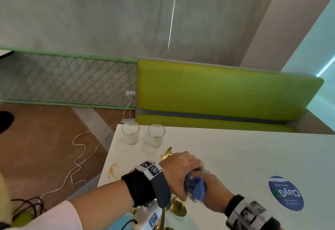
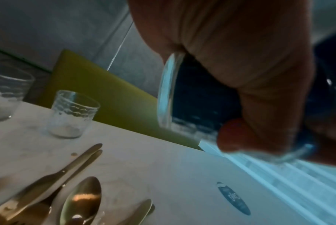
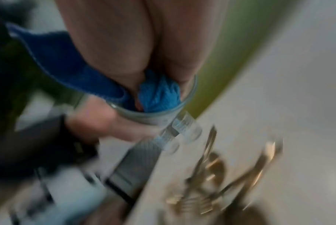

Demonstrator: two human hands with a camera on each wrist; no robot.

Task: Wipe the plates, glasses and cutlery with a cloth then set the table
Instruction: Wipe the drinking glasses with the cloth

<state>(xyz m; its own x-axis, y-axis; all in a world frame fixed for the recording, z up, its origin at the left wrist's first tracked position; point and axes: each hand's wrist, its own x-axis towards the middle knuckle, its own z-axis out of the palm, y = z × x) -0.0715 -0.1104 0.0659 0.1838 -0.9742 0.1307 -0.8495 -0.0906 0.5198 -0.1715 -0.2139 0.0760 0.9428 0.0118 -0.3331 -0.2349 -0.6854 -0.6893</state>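
Note:
Over the white table (image 1: 235,153), my left hand (image 1: 181,170) grips a clear glass (image 1: 199,172) tilted on its side. A blue cloth (image 1: 197,189) is stuffed into its mouth. My right hand (image 1: 215,190) holds the cloth, with fingers pushed into the glass. The right wrist view is blurred and shows the cloth (image 3: 159,92) bunched inside the rim (image 3: 153,113). The left wrist view shows my fingers (image 2: 259,76) wrapped round the glass (image 2: 168,97). Two more glasses (image 1: 130,135) (image 1: 156,137) stand upright near the table's far left corner. Gold cutlery (image 2: 80,199) lies below my left wrist.
A yellow-brown smear (image 1: 113,169) marks the table near its left edge. A round blue sticker (image 1: 286,193) is at the right. A green bench (image 1: 226,92) runs behind the table. A white cable (image 1: 79,159) trails over the floor at left.

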